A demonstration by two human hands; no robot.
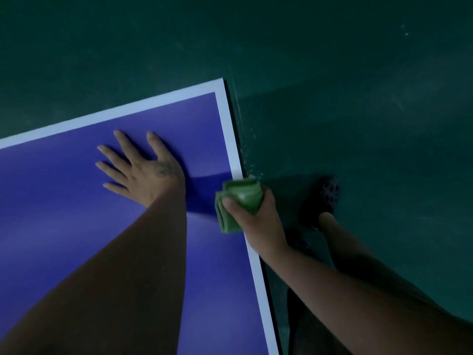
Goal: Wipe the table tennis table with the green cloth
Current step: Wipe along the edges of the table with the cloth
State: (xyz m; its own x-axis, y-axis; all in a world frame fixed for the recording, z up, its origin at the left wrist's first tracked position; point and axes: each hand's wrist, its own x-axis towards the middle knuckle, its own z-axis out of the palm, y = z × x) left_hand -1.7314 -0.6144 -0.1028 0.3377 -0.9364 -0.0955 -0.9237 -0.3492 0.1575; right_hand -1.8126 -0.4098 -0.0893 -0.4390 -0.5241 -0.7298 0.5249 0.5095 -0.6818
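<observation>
1. Left hand point(143, 167) is flat on the blue surface point(76, 226), palm down, fingers straight and spread, well in from the corner. It holds nothing; I read it as a brace.
2. Right hand point(256, 216) is at the right edge, fingers and thumb curled round the green cloth point(235, 201). The cloth is folded into a thick wad and the thumb presses on top.
3. The cloth sits right over the white edge line point(231, 139), partly over the blue and partly past the edge. I cannot tell from here whether its underside touches the surface.
4. Handling, as I judge it: the cloth is soft and light, in several layers, so it will squash and could unfold in a loose grip. Taking it across the whole wad, as I have it now, looks right.
5. The surface looks hard, smooth and matt. A soft cloth should slide across it easily and will need some downward pressure to clean.
6. Past the edge I see the dark green floor point(358, 98) and a dark perforated shoe point(329, 194) near the right hand.
7. The step, I'd say, is a wipe along this right border near the corner. Most of the blue in view lies under my left arm, which would have to lift for the cloth to pass.
8. Risk: the half-overhanging wad slipping off the edge.
</observation>
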